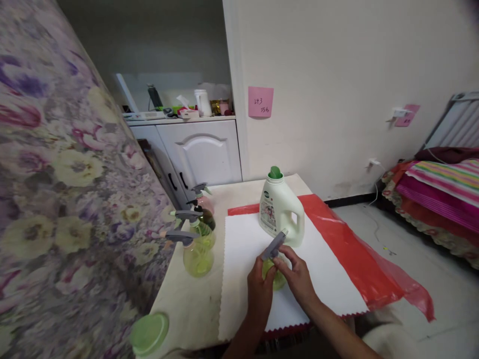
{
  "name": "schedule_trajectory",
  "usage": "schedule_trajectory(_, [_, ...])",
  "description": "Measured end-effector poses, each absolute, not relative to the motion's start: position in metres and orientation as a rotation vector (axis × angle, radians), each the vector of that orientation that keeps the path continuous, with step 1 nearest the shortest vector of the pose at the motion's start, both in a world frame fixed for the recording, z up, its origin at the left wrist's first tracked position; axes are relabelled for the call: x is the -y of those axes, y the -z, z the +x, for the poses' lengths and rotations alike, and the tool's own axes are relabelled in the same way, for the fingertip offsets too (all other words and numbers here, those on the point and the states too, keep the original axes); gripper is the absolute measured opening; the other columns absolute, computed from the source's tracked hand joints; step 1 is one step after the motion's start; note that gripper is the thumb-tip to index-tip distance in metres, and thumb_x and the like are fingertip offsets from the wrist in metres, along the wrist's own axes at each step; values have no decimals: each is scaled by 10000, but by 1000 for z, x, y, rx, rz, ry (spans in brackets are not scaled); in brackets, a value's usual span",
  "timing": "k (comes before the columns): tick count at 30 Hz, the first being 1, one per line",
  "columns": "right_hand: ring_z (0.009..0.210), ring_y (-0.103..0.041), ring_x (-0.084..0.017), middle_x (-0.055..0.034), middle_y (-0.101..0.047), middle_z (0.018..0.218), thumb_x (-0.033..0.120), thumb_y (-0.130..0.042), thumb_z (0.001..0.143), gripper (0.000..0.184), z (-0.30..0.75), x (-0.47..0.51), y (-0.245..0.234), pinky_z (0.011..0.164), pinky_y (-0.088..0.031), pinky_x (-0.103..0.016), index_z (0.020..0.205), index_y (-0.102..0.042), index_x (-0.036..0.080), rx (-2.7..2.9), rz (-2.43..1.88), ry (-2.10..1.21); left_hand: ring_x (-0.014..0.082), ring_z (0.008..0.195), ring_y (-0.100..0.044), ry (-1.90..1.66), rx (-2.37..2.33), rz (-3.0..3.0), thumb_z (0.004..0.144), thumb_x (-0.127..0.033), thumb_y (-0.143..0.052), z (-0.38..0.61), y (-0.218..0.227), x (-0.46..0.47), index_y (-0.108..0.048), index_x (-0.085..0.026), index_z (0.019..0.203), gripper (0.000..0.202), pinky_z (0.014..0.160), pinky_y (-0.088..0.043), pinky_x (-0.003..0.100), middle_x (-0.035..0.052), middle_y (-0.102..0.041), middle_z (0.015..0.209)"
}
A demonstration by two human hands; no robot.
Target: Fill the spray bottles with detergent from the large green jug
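A yellow-green spray bottle (277, 280) with a grey trigger head stands on the white sheet (239, 279), partly covered by my hands. My left hand (260, 284) wraps its near left side at the neck. Fingers of my right hand (297, 276) close on the neck and trigger head from the right. Just behind it stands a large pale green detergent jug (282, 209) with a green cap. To the left, several other spray bottles are lined up, the nearest a clear yellow one (198, 258) with a grey head.
Red plastic (348, 254) lies under the white sheet and hangs off the table's right side. A green lid (149, 333) is at the table's near left corner. A floral curtain (75, 199) hangs at left; a white cabinet (202, 149) and a bed (437, 199) stand beyond.
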State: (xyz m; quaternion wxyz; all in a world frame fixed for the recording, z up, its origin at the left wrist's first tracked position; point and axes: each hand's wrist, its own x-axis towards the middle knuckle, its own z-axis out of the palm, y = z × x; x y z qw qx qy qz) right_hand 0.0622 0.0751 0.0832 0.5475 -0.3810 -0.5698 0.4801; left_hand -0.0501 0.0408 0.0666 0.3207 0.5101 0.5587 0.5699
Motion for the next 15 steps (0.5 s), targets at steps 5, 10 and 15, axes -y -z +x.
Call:
schedule_trajectory(5, [937, -624, -256, -36, -693, 912, 355, -724, 727, 254, 58, -76, -75, 875, -463, -365, 908, -662, 188, 1240, -958, -1131, 264, 1055, -617, -1510, -1489, 1353, 817, -296, -597, -52, -64, -42, -616, -186, 1091, 296, 950, -448, 399, 80, -693, 1084])
schedule_trajectory(10, [877, -631, -241, -44, -701, 890, 360, -734, 710, 282, 44, -73, -64, 822, -491, -368, 908, -647, 180, 1100, -986, -1120, 284, 1187, -556, -1535, -1464, 1249, 795, -356, -607, -53, -60, -43, -603, -176, 1144, 393, 1039, -392, 416, 111, -642, 1228])
schedule_trajectory(15, [860, -657, -254, -76, -723, 923, 357, -756, 679, 363, 40, -74, -68, 794, -522, -380, 971, -677, 157, 1080, -921, -1161, 293, 1298, -463, -1521, -1346, 1112, 794, -443, -613, -55, -65, -37, -586, -172, 1211, 499, 1090, -342, 405, 118, -560, 1360])
